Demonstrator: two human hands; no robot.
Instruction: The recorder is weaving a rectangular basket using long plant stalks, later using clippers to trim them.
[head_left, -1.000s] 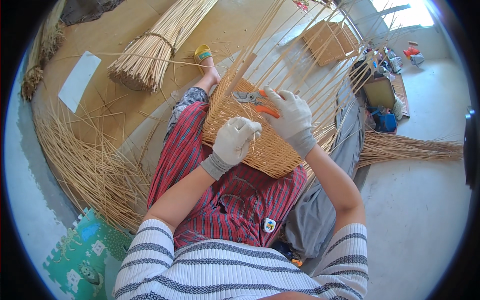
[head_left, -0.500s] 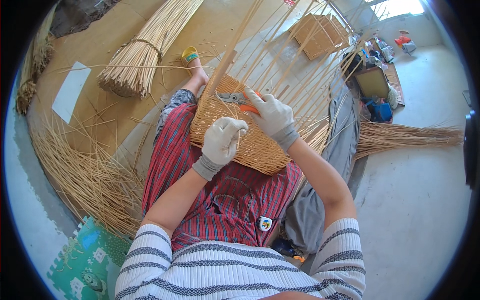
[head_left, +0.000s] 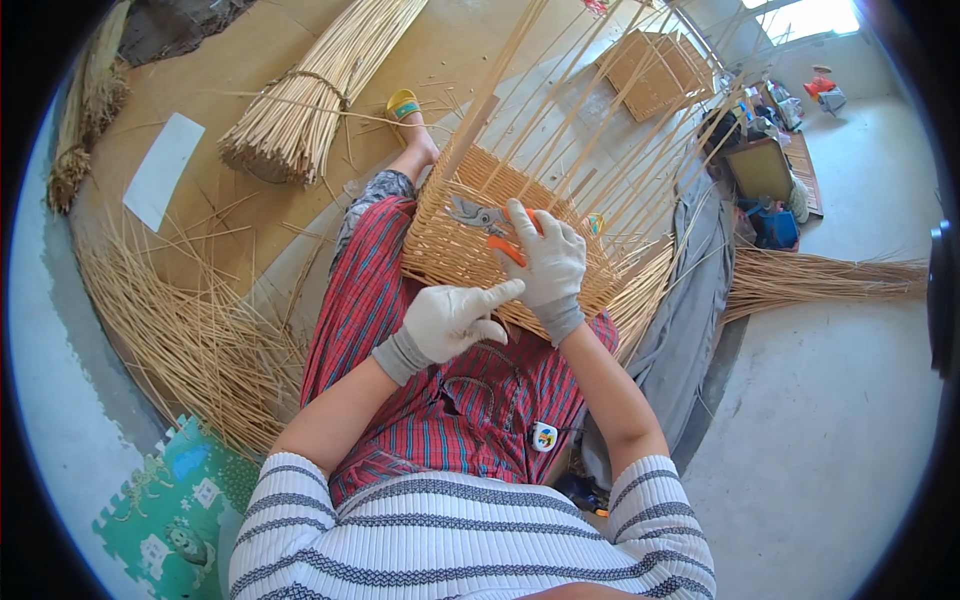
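My right hand (head_left: 550, 265), in a white glove with a grey cuff, grips orange-handled pruning shears (head_left: 480, 215); their metal blades point left over the basket. Across my lap rests a partly woven wicker basket (head_left: 448, 243), with long upright stakes (head_left: 560, 95) rising from its far edge. My left hand (head_left: 440, 325), also gloved, is at the basket's near side. Its index finger stretches toward the right wrist and its thumb stands apart, with nothing visible between them.
Loose wicker rods (head_left: 185, 340) lie in a heap at left, and a tied rod bundle (head_left: 290, 130) lies beyond. At right are grey cloth (head_left: 665, 310) and another bundle (head_left: 820, 280). A wicker box (head_left: 655, 75) stands at the back; a small tape measure (head_left: 544, 436) lies on my lap.
My left hand has moved down, away from the basket wall, and its closed fingers have opened, index outstretched. The right hand still holds the shears, now slightly lower. The whole view has shifted a little.
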